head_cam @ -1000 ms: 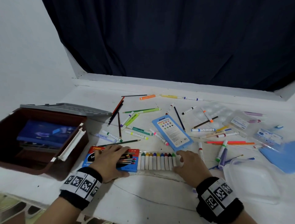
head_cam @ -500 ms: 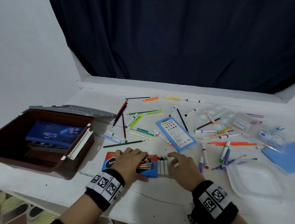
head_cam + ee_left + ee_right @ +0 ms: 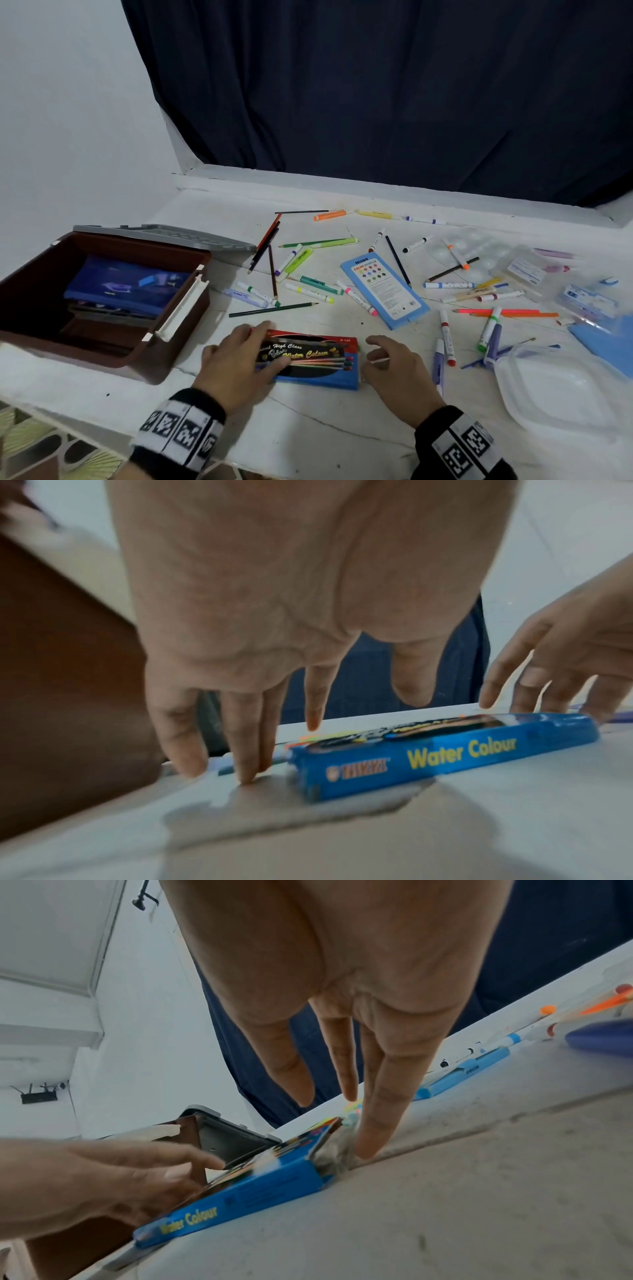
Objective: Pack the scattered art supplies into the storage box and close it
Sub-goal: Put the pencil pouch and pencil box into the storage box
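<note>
A blue and red water colour pen box (image 3: 318,370) lies flat near the table's front edge. My left hand (image 3: 239,356) is at its left end, fingers straight and spread, tips down on the table (image 3: 246,775) beside the box (image 3: 445,753), thumb lying over its top. My right hand (image 3: 383,359) is at the right end, fingers straight, one fingertip (image 3: 366,1148) pressed against the box's open end (image 3: 246,1196). The brown storage box (image 3: 178,308) stands open to the left with its grey lid (image 3: 164,234) behind; blue items lie inside.
Several loose markers and pencils (image 3: 308,291) and a light blue colour pencil pack (image 3: 383,291) are scattered beyond the hands. A clear plastic tub (image 3: 555,387), a blue sheet (image 3: 609,342) and a clear palette (image 3: 472,250) lie at the right. A dark curtain hangs behind.
The row of pens that stuck out of the box's right end has slid fully inside as my right hand moved left toward it. My left hand stayed at the left end.
</note>
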Available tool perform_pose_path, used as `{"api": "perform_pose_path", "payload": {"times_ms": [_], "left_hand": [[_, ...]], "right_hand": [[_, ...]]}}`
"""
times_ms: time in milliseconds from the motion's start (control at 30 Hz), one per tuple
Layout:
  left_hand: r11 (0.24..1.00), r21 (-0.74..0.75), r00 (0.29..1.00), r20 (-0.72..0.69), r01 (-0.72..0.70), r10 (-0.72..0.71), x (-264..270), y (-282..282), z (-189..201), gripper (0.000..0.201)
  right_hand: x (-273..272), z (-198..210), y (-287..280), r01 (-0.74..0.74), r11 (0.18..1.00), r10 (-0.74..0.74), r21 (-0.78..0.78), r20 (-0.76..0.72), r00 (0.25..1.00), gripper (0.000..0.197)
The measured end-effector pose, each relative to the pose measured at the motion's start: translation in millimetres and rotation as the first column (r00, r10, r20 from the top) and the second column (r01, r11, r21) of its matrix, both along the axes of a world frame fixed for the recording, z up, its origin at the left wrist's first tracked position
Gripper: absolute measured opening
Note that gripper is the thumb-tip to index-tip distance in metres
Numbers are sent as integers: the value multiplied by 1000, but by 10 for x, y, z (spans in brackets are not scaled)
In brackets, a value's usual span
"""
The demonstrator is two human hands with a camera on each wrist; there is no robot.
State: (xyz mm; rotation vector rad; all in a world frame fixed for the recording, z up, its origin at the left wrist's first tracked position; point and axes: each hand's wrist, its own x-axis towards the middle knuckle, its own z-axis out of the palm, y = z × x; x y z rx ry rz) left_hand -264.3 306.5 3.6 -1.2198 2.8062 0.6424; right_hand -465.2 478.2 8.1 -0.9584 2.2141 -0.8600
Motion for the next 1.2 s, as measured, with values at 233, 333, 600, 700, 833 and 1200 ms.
{"api": "perform_pose_path", "payload": {"times_ms": [233, 333, 600, 700, 833, 1200], "left_hand": [[957, 281, 986, -166, 73, -26, 315, 8, -312, 87], [953, 302, 960, -276, 38, 49, 317, -26, -343, 86], [952, 307, 938, -333, 10, 98, 352, -1, -354, 96], [953, 303, 926, -360, 1, 113, 331, 40, -276, 81], [934, 356, 893, -425, 18, 145, 353, 56, -96, 69], [990, -124, 725, -676, 61, -130, 656, -181, 1010, 43]], "right_hand": [[189, 84, -67, -122, 989, 119, -80, -34, 992, 17], [222, 55, -96, -159, 987, 157, -11, -105, 982, 20], [230, 86, -360, -388, 897, 441, 213, -354, 825, 83], [275, 68, -583, -467, 802, 587, 371, -351, 729, 95], [344, 100, -749, -451, 760, 637, 468, -399, 660, 89], [525, 443, -899, -197, 948, 131, -251, -259, 957, 89]]}}
